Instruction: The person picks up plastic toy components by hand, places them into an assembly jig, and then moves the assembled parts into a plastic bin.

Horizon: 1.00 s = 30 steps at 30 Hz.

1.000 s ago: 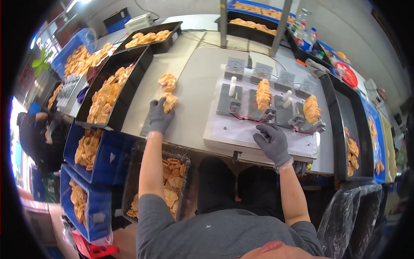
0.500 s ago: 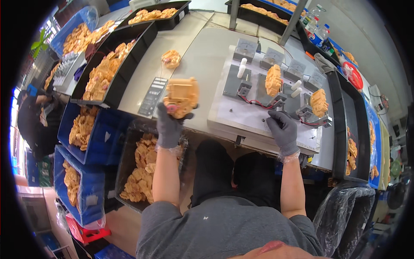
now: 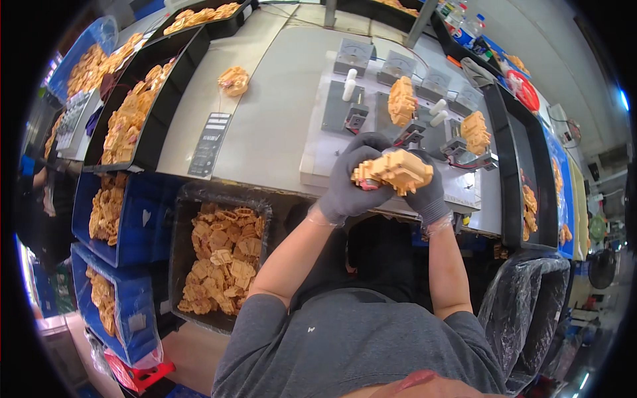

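Nearest, a small white mark sits on the chest of the grey shirt [image 3: 345, 341]. Just beyond, the left hand [image 3: 345, 191] is curled around one end of a tan moulded piece [image 3: 400, 170], and the right hand [image 3: 430, 198] is closed against its other end, some fingers hidden behind it; half a second ago the left hand carried it alone, farther left. Both hold it up at the front edge of the white board [image 3: 322, 151], which bears faint small print. On the desk [image 3: 269, 116] lies a dark strip [image 3: 210, 146] with pale lettering, and past it one loose piece [image 3: 233, 80], where two were. Farther off stand dial meters [image 3: 353, 54], their scales unreadable, then bottles [image 3: 471, 30] with blue labels
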{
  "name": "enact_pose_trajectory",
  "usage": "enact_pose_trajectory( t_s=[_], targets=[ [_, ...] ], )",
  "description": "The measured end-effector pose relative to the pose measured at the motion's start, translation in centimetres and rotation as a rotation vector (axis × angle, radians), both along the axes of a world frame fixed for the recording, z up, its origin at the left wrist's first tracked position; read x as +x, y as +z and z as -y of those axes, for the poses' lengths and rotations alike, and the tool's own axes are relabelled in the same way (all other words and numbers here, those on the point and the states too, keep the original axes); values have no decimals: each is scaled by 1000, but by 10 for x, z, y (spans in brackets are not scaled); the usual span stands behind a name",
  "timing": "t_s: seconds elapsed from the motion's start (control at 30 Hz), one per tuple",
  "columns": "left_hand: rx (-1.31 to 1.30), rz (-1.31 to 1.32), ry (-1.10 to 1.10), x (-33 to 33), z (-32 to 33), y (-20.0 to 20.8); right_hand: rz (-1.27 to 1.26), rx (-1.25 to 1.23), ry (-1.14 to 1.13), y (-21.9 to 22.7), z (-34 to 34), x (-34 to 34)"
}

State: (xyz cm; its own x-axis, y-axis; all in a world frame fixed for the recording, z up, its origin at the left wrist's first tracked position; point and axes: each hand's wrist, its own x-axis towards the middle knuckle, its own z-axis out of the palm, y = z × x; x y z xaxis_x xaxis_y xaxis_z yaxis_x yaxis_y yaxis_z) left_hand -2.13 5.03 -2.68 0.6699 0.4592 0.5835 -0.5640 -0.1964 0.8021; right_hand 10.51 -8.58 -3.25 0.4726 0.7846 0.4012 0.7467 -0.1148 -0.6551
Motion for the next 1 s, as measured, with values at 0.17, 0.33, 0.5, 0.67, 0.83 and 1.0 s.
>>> enact_pose_trajectory(
  t_s=[0.17, 0.33, 0.5, 0.67, 0.83, 1.0],
  targets=[
    [218, -58, 53, 24, 10, 9, 132, -169, 46, -70, 14, 41],
    [266, -172, -43, 21, 7, 11, -400, 101, 142, -54, 6, 32],
    [87, -126, -252, 30, 3, 12, -541, 176, 127, -61, 9, 49],
    [56, -164, -308, 28, -3, 10, -238, 45, -235, 45, 2, 20],
    [-16, -198, -421, 34, -5, 7, -236, -59, -257, 93, -21, 45],
    [-150, -311, -340, 27, -2, -7, 105, -208, -227, 76, -75, 70]
  ],
)
